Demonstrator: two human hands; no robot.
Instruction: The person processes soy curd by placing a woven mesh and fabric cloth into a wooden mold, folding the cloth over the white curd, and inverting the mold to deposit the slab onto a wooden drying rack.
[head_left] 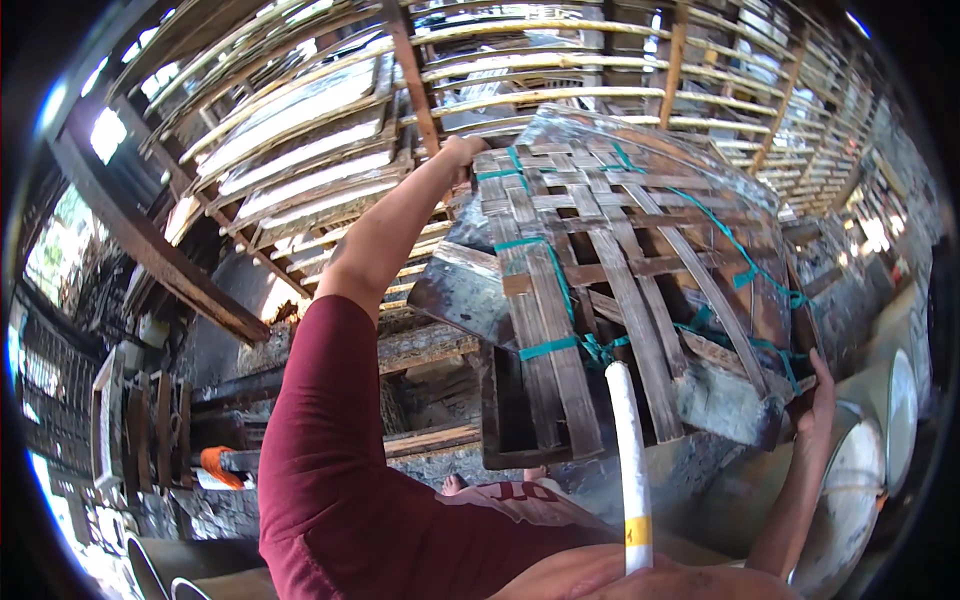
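Observation:
A woven panel of flat grey-brown bamboo slats (620, 270), bound with green plastic strips, is tilted in front of me. Dark wooden boards (740, 180) and a worn tray-like frame lie against or under it; how they join is hidden. My left hand (462, 155), arm stretched far forward, is closed around the panel's far left corner. Low on the right, my right hand (816, 405) grips the near right edge, its fingertips partly hidden behind the frame. A white cigarette-like stick (630, 460) with a yellow band juts into view and overlaps the panel's near edge.
Bamboo-pole racks (560, 60) span the far side, with pale flat sheets (310, 125) stacked at the left. A slanting wooden post (170, 255) stands left. Large round drums (855, 480) sit close on the right. Orange cord (220, 467) hangs at the lower left.

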